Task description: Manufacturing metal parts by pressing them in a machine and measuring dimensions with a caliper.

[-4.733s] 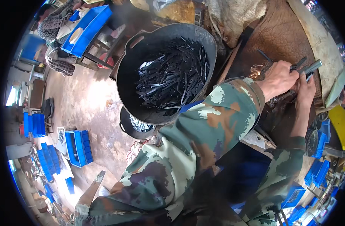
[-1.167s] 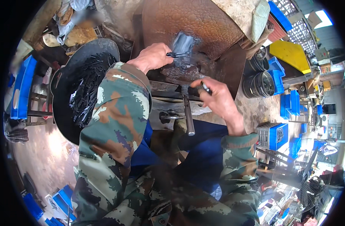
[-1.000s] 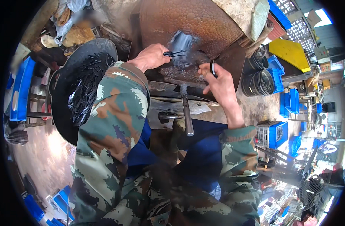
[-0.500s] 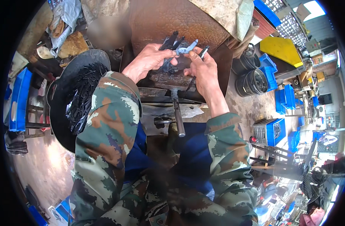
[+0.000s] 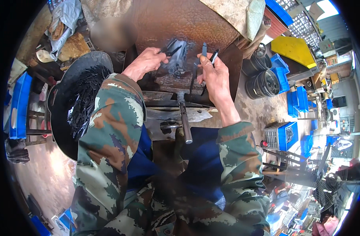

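Note:
My left hand [image 5: 147, 63] is closed on dark narrow strips [image 5: 171, 51] that point right, over a greyish, shiny metal block [image 5: 177, 57]. My right hand [image 5: 214, 76] is closed on several dark strips. One blue-grey strip [image 5: 204, 49] stands up past the thumb, and a black strip with a pale toothed-looking edge [image 5: 215, 57] rises beside it. Another dark strip [image 5: 193, 80] hangs down beside the fingers. The exact kind of these pieces does not show. Below the block, a round metal bar [image 5: 185, 124] juts toward me.
A black tub [image 5: 56, 126] heaped with dark strips [image 5: 87, 96] stands at my left. Behind the block is a brown, dimpled metal sheet [image 5: 180, 19]. Dark buckets [image 5: 262, 85], blue crates [image 5: 288, 135] and a yellow panel [image 5: 292, 55] are on the right.
My hands have moved apart. The blue-grey piece that spanned between them is now with my right hand alone. My left hand has shifted slightly left with its strips.

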{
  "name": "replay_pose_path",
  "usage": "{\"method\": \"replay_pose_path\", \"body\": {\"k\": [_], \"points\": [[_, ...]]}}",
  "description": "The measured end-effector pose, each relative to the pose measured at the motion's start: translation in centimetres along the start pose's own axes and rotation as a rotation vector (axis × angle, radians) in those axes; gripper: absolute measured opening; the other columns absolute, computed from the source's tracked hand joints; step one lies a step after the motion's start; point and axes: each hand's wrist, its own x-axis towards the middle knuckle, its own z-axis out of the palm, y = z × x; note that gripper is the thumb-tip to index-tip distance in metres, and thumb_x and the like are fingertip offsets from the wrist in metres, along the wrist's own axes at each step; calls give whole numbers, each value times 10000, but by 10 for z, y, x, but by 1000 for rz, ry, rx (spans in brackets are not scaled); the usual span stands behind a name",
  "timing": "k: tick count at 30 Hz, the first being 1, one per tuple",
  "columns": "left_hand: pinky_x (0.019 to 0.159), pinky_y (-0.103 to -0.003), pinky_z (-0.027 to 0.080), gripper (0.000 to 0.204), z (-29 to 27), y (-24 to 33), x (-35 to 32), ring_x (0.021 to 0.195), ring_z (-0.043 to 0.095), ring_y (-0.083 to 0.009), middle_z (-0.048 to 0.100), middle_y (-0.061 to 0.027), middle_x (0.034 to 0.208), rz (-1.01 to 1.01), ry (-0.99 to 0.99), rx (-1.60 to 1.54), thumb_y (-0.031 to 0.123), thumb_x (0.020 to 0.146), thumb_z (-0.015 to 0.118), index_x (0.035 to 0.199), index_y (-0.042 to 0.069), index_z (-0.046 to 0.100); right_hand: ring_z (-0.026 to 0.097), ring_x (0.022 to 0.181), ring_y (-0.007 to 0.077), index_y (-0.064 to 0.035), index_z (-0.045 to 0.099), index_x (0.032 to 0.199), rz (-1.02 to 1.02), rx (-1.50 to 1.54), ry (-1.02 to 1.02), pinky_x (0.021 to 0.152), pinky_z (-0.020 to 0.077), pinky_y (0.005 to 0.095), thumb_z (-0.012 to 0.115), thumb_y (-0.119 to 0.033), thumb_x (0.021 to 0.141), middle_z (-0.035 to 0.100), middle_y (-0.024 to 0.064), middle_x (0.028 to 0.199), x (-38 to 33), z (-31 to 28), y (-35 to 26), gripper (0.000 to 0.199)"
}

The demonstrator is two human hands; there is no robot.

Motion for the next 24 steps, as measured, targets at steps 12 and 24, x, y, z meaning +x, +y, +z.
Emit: {"method": "replay_pose_path", "body": {"k": [12,24], "points": [[1071,-368,396,403,-5,-30,5,1298,486,-325,462,-220,1427,280,-156,591,258,948,573,1265,15,629,539,545,99,-2,650,1036,35,116,-34,536,513,265,583,-269,1016,575,52,846,-2,-17,0,276],[984,-428,467,362,1,4,-9,1137,597,-390,653,-253,1162,173,-116,600,267,933,615,1180,6,658,604,665,197,-20,548,1075,282,435,-62,781,617,466,518,-255,1039,564,81,854,-14,-26,-16,240]]}}
